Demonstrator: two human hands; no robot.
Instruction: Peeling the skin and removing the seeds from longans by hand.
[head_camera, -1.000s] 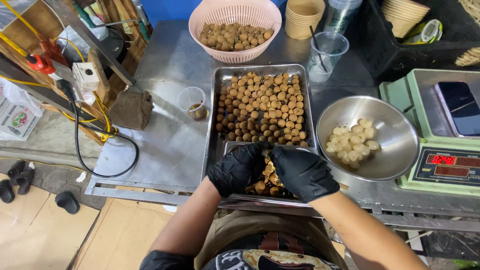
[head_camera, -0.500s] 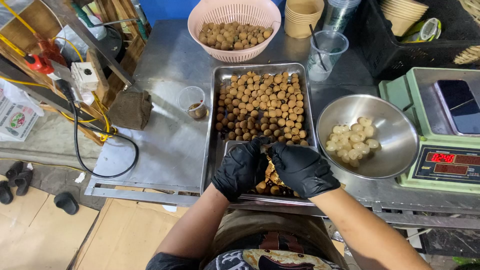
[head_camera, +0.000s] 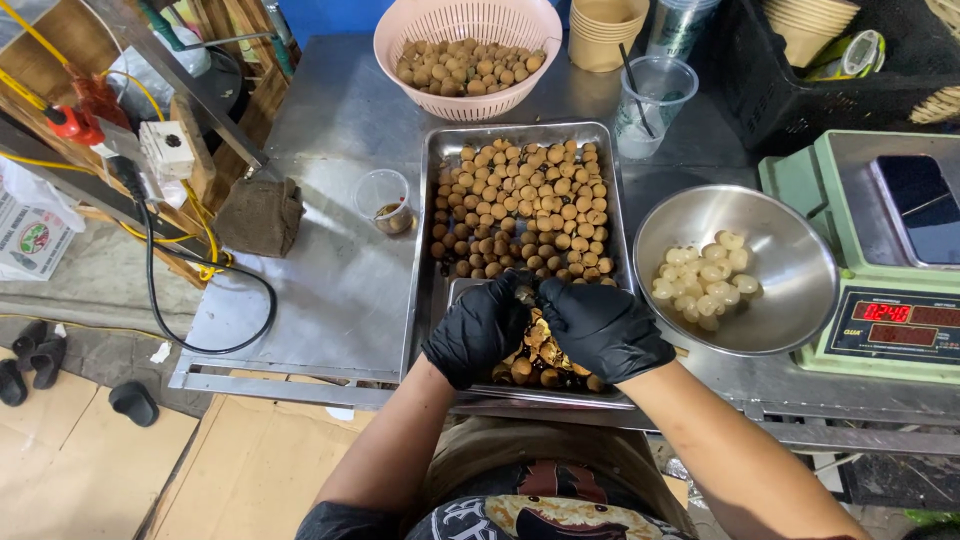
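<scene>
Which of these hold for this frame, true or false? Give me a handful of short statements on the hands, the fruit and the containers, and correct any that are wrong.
1. Both hands wear black gloves. True: the left hand and right hand are both gloved.
2. The steel bowl holds brown unpeeled fruit. False: it holds pale peeled fruit.
3. The pink basket sits beyond the metal tray. True.
4. The hands meet over a pile of shells. True.
5. The scale stands to the person's left. False: it is on the right, beside the steel bowl.
6. The clear cup lies tipped over. False: it stands upright with a straw in it.
</scene>
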